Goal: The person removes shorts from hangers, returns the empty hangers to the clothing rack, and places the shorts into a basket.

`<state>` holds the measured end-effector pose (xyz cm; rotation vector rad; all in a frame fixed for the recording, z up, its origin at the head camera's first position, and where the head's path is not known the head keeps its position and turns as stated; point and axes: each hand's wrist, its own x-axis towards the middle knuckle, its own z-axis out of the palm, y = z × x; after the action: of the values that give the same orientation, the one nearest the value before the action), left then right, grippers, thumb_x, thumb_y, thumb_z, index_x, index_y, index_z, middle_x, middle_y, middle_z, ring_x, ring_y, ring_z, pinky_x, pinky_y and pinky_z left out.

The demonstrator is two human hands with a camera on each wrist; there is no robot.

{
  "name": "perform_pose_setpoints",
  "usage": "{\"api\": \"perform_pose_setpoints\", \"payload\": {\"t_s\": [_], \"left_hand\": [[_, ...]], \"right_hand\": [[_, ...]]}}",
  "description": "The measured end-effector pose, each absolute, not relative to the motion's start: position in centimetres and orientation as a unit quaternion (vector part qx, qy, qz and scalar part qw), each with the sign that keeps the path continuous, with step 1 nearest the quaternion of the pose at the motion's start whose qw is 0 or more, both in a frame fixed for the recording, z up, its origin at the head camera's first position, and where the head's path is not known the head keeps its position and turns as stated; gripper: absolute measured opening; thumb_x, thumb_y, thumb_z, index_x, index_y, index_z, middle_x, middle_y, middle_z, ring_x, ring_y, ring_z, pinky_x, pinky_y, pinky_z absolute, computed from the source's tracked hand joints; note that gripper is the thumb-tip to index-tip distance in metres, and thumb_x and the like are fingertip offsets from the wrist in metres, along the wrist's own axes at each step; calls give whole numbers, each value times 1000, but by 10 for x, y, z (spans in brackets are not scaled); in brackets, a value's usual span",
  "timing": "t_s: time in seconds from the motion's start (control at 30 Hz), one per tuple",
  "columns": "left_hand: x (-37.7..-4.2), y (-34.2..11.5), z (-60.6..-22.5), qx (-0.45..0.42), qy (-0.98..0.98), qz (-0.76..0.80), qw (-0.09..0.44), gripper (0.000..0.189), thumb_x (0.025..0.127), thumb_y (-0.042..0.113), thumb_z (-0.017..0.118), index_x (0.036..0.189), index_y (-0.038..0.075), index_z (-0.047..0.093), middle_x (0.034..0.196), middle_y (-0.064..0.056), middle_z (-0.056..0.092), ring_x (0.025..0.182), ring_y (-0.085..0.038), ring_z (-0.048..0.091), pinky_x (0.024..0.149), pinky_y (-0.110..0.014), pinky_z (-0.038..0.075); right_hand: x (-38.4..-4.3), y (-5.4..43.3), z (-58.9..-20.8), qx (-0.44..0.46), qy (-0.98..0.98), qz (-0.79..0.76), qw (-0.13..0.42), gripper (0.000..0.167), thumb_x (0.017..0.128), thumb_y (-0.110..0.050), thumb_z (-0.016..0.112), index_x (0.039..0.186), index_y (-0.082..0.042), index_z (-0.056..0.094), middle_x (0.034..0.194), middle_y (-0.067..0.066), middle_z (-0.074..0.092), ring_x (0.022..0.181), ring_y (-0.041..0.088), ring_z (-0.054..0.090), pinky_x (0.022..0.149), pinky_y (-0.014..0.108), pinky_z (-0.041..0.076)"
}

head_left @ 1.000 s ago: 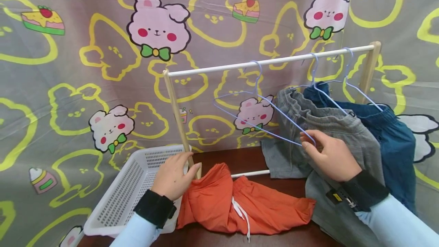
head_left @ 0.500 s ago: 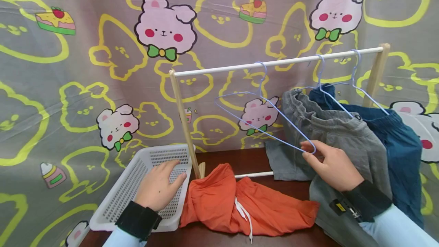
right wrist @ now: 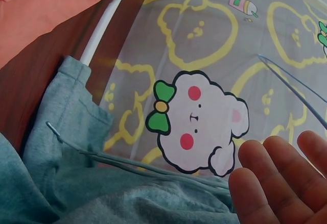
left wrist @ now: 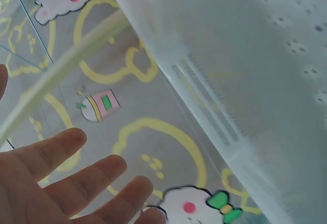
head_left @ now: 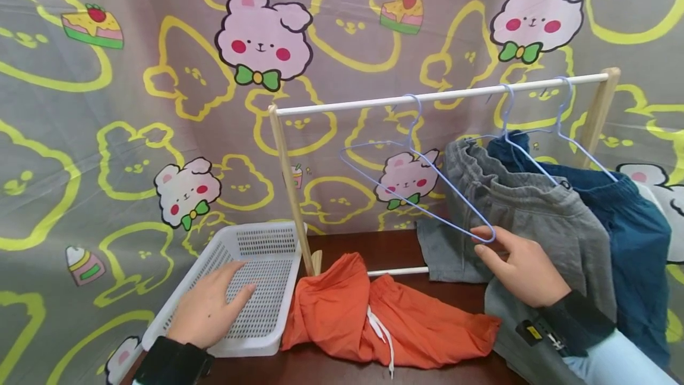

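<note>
Left hand (head_left: 207, 309) retreated, spread; right hand (head_left: 522, 267) pinches hanger (head_left: 454, 191).

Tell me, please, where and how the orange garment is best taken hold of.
Probably by the raised fold at the far edge of the orange garment, pinched from above: it peaks over the surrounding cloth, while the rack post close on its left leaves less room there.

Left hand (head_left: 204, 309) has been shifted away from the rack's left post (head_left: 291, 189), leftward over the white basket (head_left: 269, 290). Near lower corner of the blue hanger (head_left: 453, 188) has been drawn slightly lower by the right hand (head_left: 526, 269).
</note>
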<state>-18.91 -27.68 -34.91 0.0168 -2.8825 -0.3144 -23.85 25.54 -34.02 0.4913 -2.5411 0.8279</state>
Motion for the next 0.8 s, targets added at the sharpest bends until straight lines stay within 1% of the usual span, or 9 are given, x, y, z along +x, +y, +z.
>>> {"api": "perform_pose_setpoints", "payload": {"t_s": [0.1, 0.2, 0.4, 0.53, 0.7, 0.8], "left_hand": [[-186, -289, -352, 28, -988, -106, 108, 85, 97, 67, 47, 146, -3, 47, 144, -31, 48, 129, -50, 47, 104, -67, 35], [-183, -304, -357, 46, -989, -105, 98, 88, 97, 68, 46, 145, -5, 46, 143, -33, 46, 129, -52, 45, 104, -67, 34], [-179, -332, -371, 70, -988, -101, 97, 95, 95, 75, 39, 145, -6, 45, 142, -36, 45, 126, -56, 45, 100, -71, 35], [-181, -346, -380, 88, -987, -96, 94, 99, 95, 76, 35, 145, -9, 43, 144, -39, 40, 127, -59, 40, 101, -72, 32], [-183, -356, -390, 111, -986, -89, 86, 98, 97, 73, 37, 144, -12, 41, 145, -43, 33, 130, -61, 34, 104, -73, 27], [-184, -360, -397, 118, -986, -90, 82, 98, 96, 74, 36, 144, -12, 41, 146, -43, 32, 131, -61, 33, 104, -74, 26]], "right_hand": [[-239, 255, -342, 180, -912, 299, 217, 35, 104, -32, 59, 132, -11, 63, 115, 12, 72, 92, 26, 72, 75, 46, 55], [-240, 254, -344, 183, -911, 299, 218, 35, 103, -32, 60, 131, -11, 63, 118, 12, 71, 93, 26, 72, 75, 45, 56], [-241, 250, -345, 189, -911, 294, 220, 34, 103, -31, 61, 130, -11, 64, 119, 10, 72, 93, 25, 72, 76, 44, 56], [-240, 249, -345, 185, -912, 294, 218, 34, 103, -31, 61, 130, -11, 63, 119, 10, 72, 94, 26, 72, 77, 47, 56], [-240, 248, -347, 178, -915, 292, 216, 34, 102, -30, 62, 130, -10, 63, 116, 9, 73, 94, 25, 72, 78, 44, 56], [-240, 247, -349, 173, -917, 293, 208, 35, 102, -30, 62, 131, -10, 63, 115, 9, 73, 94, 25, 72, 78, 46, 57]]}}
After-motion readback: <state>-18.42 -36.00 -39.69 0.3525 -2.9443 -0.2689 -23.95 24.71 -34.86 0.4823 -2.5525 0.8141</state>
